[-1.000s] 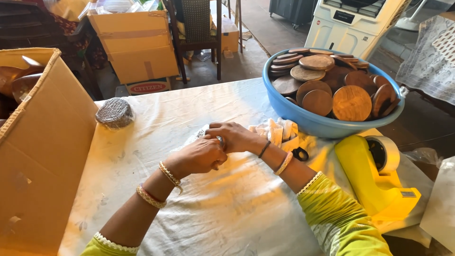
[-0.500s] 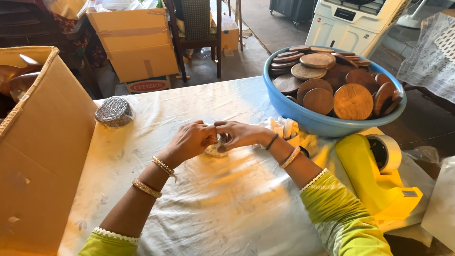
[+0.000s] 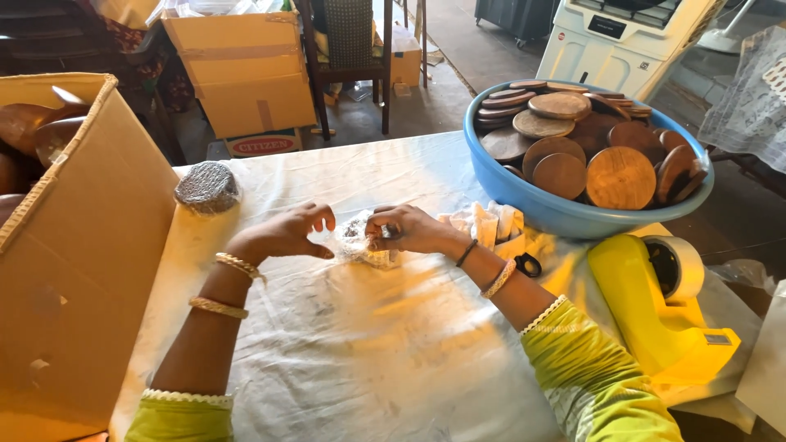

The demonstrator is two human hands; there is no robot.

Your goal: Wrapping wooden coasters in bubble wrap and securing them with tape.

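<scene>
**Left hand lifts off the wrapped bundle while the right keeps its pinch**

A second ago both of your hands were closed together over the small bundle. Now your left hand (image 3: 286,233) has come away: its fingers are spread and curled, holding nothing, hovering just to the left of the clear-wrapped bundle (image 3: 360,244). Your right hand (image 3: 405,229) still grips the bundle's right side, fingertips pinched into the crinkled film. Judging by that, the wrapping looks to be between grips rather than finished, with the film held by one hand only.

The bundle rests on the worktop (image 3: 368,352), directly between your two hands, touching the right and just apart from the left. It is a squat, roundish lump, so no long axis shows clearly; if anything it sits slightly wider left to right, along the line between your hands. I cannot tell which face points up through the film.

Beyond your right hand, a loose pile of white paper pieces (image 3: 483,225) lies beside the blue basin (image 3: 557,214) of round wooden discs (image 3: 620,177). Past your left hand, another wrapped disc (image 3: 206,187) sits near the open cardboard box (image 3: 74,270). The yellow tape dispenser (image 3: 655,311) stands outside your right forearm.
</scene>
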